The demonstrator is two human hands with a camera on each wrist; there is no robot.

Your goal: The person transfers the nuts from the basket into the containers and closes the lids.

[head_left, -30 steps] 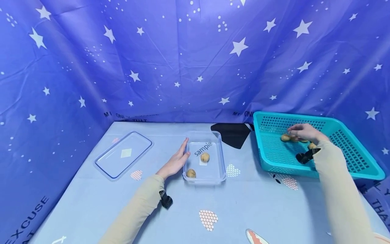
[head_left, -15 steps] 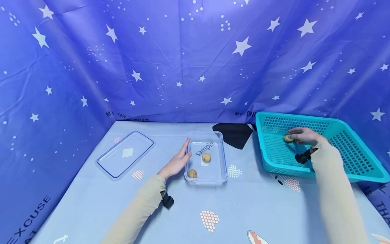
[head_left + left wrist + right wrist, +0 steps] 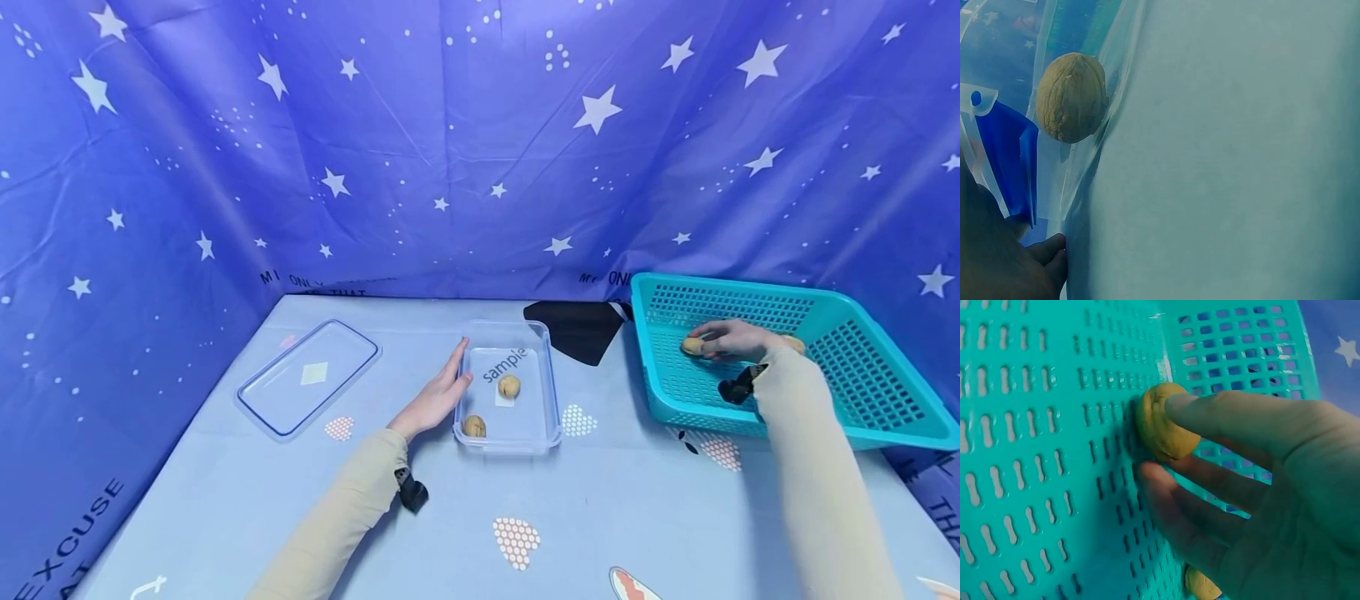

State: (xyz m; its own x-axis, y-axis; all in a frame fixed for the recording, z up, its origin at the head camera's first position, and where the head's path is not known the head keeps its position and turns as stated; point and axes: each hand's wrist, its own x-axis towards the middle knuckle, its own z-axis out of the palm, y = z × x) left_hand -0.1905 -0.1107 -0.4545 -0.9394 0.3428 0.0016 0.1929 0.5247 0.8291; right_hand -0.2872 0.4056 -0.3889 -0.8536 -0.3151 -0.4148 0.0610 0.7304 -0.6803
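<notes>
In the head view my right hand [image 3: 731, 340] reaches into the turquoise basket [image 3: 697, 421]. Its thumb and fingers pinch a walnut [image 3: 1163, 422] low in the basket, as the right wrist view shows. Another walnut [image 3: 1201, 584] lies below that hand. My left hand [image 3: 433, 400] rests along the left wall of a clear lidless container [image 3: 553, 392], fingers straight. Inside the container, one walnut [image 3: 508, 386] lies near the middle and a second walnut [image 3: 474, 427] in the near left corner. The left wrist view shows a walnut [image 3: 1072, 98] through the clear wall, beside a blue clip [image 3: 1013, 156].
A clear lid [image 3: 307, 379] with a blue seal lies flat left of the container. The pale blue printed tablecloth [image 3: 600, 508] covers the table. A blue star-patterned curtain [image 3: 420, 150] closes off the back and sides.
Within the basket, my right hand has shifted left and now pinches a walnut. Another walnut shows behind the right wrist. The left hand has stayed at the container.
</notes>
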